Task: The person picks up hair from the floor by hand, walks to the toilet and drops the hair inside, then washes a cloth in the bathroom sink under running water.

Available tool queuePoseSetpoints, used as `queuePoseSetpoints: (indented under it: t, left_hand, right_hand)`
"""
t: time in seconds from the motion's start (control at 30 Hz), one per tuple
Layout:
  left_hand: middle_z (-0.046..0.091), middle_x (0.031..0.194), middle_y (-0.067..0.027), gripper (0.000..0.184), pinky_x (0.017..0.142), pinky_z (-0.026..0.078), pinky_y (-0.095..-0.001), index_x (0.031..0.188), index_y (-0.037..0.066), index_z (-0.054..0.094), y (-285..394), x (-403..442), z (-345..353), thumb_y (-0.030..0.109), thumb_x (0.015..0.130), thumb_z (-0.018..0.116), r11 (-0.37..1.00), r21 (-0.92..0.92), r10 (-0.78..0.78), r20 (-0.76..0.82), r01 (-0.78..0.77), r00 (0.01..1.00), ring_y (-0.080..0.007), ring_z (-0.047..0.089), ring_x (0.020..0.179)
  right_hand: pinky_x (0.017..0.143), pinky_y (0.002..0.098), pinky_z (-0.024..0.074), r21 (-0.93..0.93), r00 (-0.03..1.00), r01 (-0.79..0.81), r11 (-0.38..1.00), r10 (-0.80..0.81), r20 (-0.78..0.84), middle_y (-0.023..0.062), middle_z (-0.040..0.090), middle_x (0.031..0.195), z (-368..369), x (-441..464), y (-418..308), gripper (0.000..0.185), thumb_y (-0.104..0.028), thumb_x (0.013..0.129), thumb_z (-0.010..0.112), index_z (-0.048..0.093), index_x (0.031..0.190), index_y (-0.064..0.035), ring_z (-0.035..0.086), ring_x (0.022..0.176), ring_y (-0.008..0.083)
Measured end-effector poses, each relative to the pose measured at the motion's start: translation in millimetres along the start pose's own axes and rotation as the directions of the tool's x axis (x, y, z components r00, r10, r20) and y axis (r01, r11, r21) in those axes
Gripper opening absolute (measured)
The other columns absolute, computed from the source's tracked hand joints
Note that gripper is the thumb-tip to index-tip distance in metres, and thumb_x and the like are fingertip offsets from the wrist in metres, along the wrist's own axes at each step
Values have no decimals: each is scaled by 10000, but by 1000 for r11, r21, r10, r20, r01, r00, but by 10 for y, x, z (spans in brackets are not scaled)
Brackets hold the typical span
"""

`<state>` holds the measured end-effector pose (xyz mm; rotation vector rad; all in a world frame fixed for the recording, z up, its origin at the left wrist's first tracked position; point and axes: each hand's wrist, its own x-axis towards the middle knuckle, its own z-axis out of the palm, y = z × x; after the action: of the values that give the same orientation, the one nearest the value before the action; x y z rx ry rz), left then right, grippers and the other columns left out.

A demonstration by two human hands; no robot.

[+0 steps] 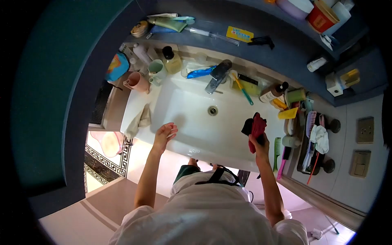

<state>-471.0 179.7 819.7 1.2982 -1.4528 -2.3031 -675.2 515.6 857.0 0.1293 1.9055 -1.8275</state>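
My right hand (260,148) is closed around a dark red and black cloth (257,128), holding it above the right side of the white sink (192,126). Over the sink's front left edge, my left hand (165,133) has its fingers loosely curled and apart, with nothing in them. A grey faucet (218,76) stands at the back of the basin, and the round drain (212,110) shows below it. The cloth does not touch the faucet.
Left of the basin are a pink cup (138,82), a green cup (157,70) and a beige cloth (139,121). Bottles, a green comb (277,152) and a basket (304,157) of brushes line the right side. A dark shelf (212,25) crosses behind.
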Motion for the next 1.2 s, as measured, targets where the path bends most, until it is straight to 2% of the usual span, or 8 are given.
queuePoseSetpoints:
  t: [0.07,0.17,0.27,0.63,0.77,0.87,1.13,1.2]
  left_hand:
    - [599,1037,-36,265,816,459,-286,1133,70,535,-40,47,3,212,909,517,1000,1,-25,-4,25,1000,-150,580,951]
    - [606,1025,-34,235,818,461,-294,1104,76,559,35,169,46,197,910,507,999,35,-19,61,17,998,-155,586,956]
    - [609,1026,-36,220,818,462,-293,1092,79,568,147,245,131,181,912,495,999,42,-5,57,2,998,-156,587,962]
    - [605,1058,-56,254,852,450,-326,1120,78,543,-161,357,168,216,909,518,993,41,-114,24,113,993,-176,580,980]
    - [607,1058,-62,254,854,450,-338,1111,69,548,-305,464,72,220,908,525,984,119,-130,-1,129,992,-187,579,984]
    - [611,1044,-53,267,844,451,-350,1112,70,555,-357,534,40,232,900,546,980,167,-113,1,111,994,-193,587,970]
    - [615,1034,-37,269,822,458,-309,1136,82,559,-273,602,64,228,910,544,965,219,-157,54,142,986,-153,588,960]
    - [604,1065,-35,297,839,453,-319,1153,78,544,15,569,180,244,908,549,971,220,-130,138,97,982,-152,569,1010]
  right_hand:
    - [765,246,423,-12,999,-49,999,49,17,42,578,991,42,-50,-116,509,-195,722,750,515,1147,-44,529,854,120]
    - [709,234,421,-189,994,111,976,-105,42,26,571,926,63,25,-73,471,-182,732,738,519,1124,-40,514,789,99]
    - [704,234,420,-71,998,30,997,-26,58,23,566,914,96,50,-45,471,-170,731,737,517,1123,-30,510,788,96]
    - [695,280,433,-108,993,-118,987,119,1,34,570,917,175,147,77,502,-201,687,776,517,1090,-50,530,788,154]
    - [687,294,438,-217,997,-74,973,75,-6,40,572,925,66,259,425,536,-256,676,787,517,1089,-47,534,792,154]
    - [724,267,425,-138,979,-205,969,205,-8,35,568,949,126,211,342,489,-156,698,765,514,1095,-22,521,840,131]
    - [703,257,433,-84,936,-349,933,351,13,46,571,973,165,165,340,509,-193,728,748,505,1143,-27,534,822,127]
    - [600,276,447,-74,976,-216,973,217,5,60,585,901,140,182,400,435,-159,769,702,503,1133,-28,553,719,142]
